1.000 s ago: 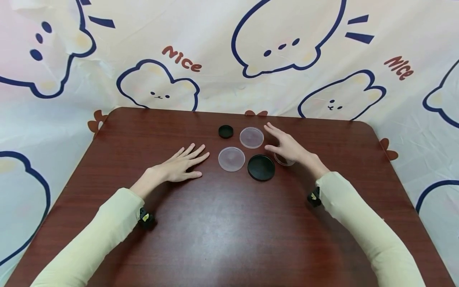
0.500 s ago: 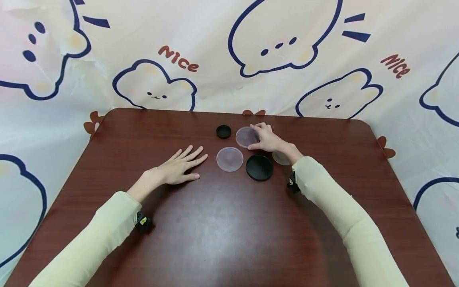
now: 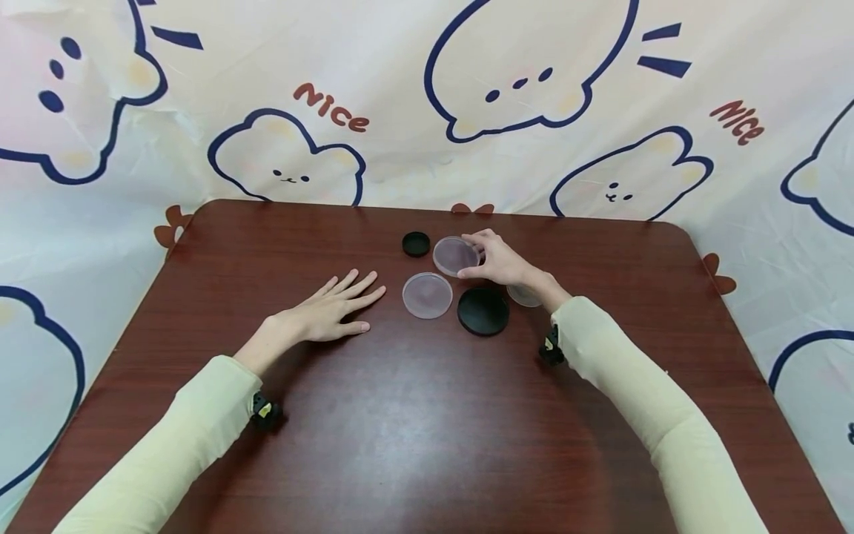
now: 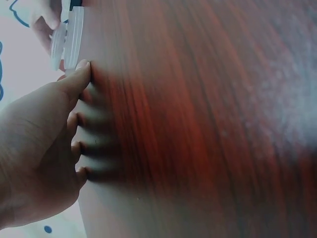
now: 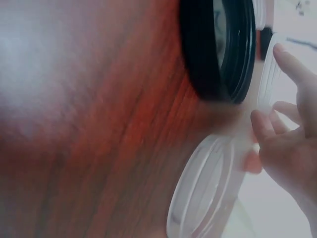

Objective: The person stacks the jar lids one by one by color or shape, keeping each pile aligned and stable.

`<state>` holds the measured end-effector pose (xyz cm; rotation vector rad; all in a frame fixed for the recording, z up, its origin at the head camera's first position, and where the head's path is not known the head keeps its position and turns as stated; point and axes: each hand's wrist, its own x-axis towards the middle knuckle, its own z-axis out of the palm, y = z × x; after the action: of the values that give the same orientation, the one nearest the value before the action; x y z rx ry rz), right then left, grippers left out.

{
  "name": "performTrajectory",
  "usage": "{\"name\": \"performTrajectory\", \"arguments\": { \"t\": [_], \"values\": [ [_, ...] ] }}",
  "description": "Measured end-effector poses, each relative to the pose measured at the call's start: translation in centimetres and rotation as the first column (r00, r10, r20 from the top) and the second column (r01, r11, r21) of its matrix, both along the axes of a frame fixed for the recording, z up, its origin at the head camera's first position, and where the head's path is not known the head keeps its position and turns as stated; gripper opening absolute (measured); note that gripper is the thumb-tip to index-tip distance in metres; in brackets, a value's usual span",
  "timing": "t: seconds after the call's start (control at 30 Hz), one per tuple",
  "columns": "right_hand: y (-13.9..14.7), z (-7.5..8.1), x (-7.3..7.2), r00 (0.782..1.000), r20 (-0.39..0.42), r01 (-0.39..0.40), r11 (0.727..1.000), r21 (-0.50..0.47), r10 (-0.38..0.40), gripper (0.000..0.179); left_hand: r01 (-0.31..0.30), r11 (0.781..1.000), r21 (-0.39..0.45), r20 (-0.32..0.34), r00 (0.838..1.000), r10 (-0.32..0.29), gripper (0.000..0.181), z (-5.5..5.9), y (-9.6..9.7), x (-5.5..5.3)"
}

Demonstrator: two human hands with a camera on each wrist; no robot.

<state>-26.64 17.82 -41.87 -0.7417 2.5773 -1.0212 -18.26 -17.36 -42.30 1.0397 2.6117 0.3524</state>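
Observation:
In the head view my right hand (image 3: 500,259) pinches the right edge of a clear round plastic lid (image 3: 454,256) at the back of the table, thumb at its near side and fingers at its far side. The right wrist view shows this clear lid (image 5: 268,74) edge-on between thumb and fingers. My left hand (image 3: 327,310) rests palm down on the table with its fingers spread, holding nothing. Between the hands lie a second clear lid (image 3: 427,296) and a large black round lid (image 3: 483,311). A third clear lid (image 3: 523,297) sits partly hidden under my right wrist.
A small black round lid (image 3: 416,244) lies near the back edge, left of the held one. The brown wooden table (image 3: 400,445) ends against a cartoon-printed cloth (image 3: 394,163) behind it.
My right hand has come left from above the third clear lid to the back clear lid and taken hold of its edge. That lid has shifted slightly left. The left hand stays put.

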Motion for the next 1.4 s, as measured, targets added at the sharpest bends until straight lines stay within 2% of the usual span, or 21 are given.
{"name": "performTrajectory", "arguments": {
  "t": [0.27, 0.43, 0.73, 1.17, 1.3, 1.4],
  "values": [
    [-2.9, 1.0, 3.9, 0.99, -0.091, -0.102, 0.994, 0.043, 0.105, 0.08, -0.003, 1.0, -0.012, 0.005, 1.0, 0.003, 0.066, 0.1, -0.2, 0.1],
    [-4.3, 0.7, 5.5, 0.979, -0.137, -0.135, 0.984, 0.114, 0.15, 0.082, -0.003, 1.0, -0.007, 0.009, 1.0, 0.003, 0.066, 0.1, 0.0, 0.0],
    [-4.9, 0.3, 5.7, 0.979, -0.134, -0.137, 0.98, 0.142, 0.156, 0.082, -0.011, 1.0, -0.013, 0.007, 1.0, 0.011, 0.065, -0.3, 0.0, 0.1],
    [-4.8, 0.2, 5.7, 0.974, -0.141, -0.157, 0.977, 0.143, 0.177, 0.084, -0.009, 1.0, -0.006, 0.007, 1.0, 0.009, 0.065, -0.1, 0.0, 0.0],
    [-4.1, 0.7, 5.8, 0.973, -0.152, -0.157, 0.979, 0.128, 0.176, 0.086, -0.008, 1.0, 0.001, 0.004, 1.0, 0.008, 0.065, -0.2, 0.0, 0.1],
    [-2.6, 1.1, 5.7, 0.975, -0.168, -0.128, 0.985, 0.118, 0.146, 0.082, -0.008, 1.0, 0.008, 0.004, 1.0, 0.008, 0.065, -0.3, -0.1, 0.1]
  ]
}}
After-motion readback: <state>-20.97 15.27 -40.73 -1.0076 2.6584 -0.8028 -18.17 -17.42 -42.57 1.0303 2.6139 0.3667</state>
